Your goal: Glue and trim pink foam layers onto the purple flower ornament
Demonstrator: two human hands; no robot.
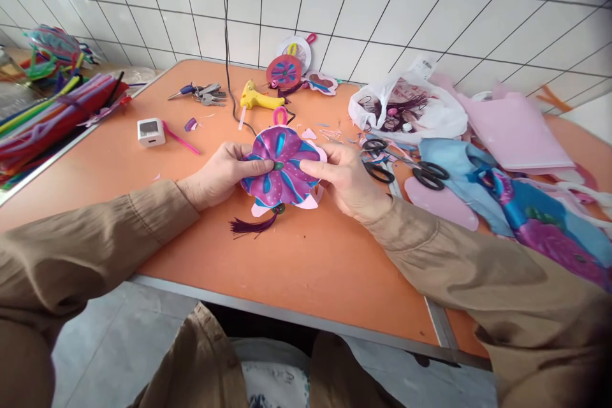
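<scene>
In hands [215,175] [354,182], fabric flower [285,182], bag label [421,68] — blurred

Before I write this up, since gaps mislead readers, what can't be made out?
Head view: back of the round purple-and-blue fabric flower, hidden by its front.
Head view: left hand and right hand, fingers behind covered by the flower.
Head view: markings on the small white plastic cube, too small.
Head view: multicoloured fuzzy stems, cut off by the left edge.
</scene>
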